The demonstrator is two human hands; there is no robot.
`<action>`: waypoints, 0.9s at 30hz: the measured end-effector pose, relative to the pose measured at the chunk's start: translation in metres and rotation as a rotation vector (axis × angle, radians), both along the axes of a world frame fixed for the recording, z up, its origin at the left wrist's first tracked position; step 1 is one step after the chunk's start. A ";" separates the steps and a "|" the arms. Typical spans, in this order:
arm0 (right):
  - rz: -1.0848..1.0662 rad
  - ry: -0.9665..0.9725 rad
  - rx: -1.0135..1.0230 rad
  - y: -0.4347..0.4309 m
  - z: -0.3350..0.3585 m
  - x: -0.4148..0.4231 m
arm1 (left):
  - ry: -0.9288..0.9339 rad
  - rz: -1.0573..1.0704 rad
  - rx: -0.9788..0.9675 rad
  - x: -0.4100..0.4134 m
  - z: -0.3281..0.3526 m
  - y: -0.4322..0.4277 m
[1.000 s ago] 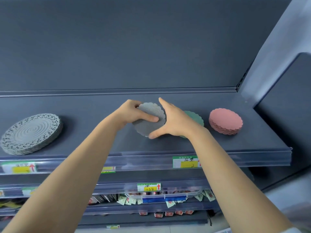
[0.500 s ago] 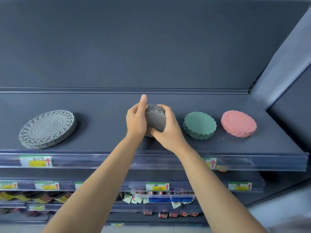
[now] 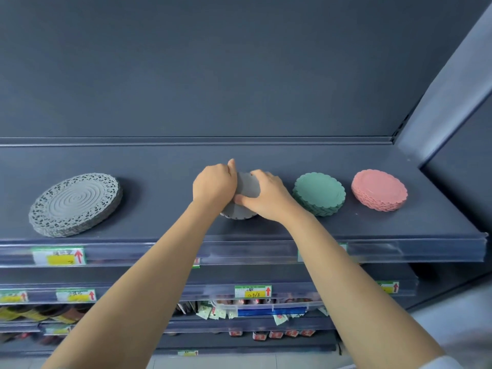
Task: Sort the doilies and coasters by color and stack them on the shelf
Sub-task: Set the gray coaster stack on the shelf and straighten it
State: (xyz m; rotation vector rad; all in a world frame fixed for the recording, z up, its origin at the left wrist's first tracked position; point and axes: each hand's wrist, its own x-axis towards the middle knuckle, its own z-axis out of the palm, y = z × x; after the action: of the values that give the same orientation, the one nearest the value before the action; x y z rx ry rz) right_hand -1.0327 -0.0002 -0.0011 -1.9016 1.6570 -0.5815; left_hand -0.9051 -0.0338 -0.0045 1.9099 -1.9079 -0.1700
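Grey doilies (image 3: 76, 205) are lying stacked at the left of the shelf (image 3: 165, 187). The left grip (image 3: 214, 186) is curling round the grey coasters (image 3: 247, 183) and the right grip (image 3: 266, 198) is clasping the other side. Held upright in the air half a second ago, the pile is now settling flat beside the green stack (image 3: 319, 194) and pink stack (image 3: 379, 190), so sorting is looking nearly finished. Price tags (image 3: 59, 256) are showing red arrows, their handwriting too blurred to read.

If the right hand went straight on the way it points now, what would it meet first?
The right hand grips the grey coaster stack, so it would likely push that into the left hand, which holds the stack's other side. Depth is hard to judge.
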 end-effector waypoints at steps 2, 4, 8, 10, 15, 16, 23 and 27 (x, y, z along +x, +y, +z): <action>0.007 0.170 -0.019 -0.002 -0.001 -0.001 | -0.232 -0.015 -0.106 0.000 -0.002 -0.001; 0.018 0.266 -0.021 -0.003 -0.003 -0.003 | -0.292 -0.031 -0.070 0.000 -0.004 -0.003; 0.070 0.390 -0.159 -0.001 -0.004 -0.010 | -0.335 -0.005 0.056 0.000 -0.002 -0.008; 0.076 0.356 -0.287 0.003 0.004 -0.018 | -0.426 -0.030 0.048 -0.004 0.004 -0.007; -0.109 0.171 -0.327 0.010 0.028 -0.069 | -0.194 -0.179 0.000 -0.023 0.027 -0.007; -0.124 0.176 -0.306 0.013 0.030 -0.081 | -0.095 -0.228 0.151 -0.024 0.035 -0.008; 0.041 0.332 -0.313 0.022 0.027 -0.092 | -0.393 -0.306 0.679 -0.015 0.051 0.005; 0.166 0.401 -0.319 0.020 0.021 -0.070 | -0.340 -0.320 0.566 -0.011 0.043 0.005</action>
State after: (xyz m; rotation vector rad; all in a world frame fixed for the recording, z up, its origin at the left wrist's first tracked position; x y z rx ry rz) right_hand -1.1024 0.0200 0.0202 -2.4936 1.6945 -0.4363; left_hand -0.9161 -0.0291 0.0383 2.0526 -2.6088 -0.5663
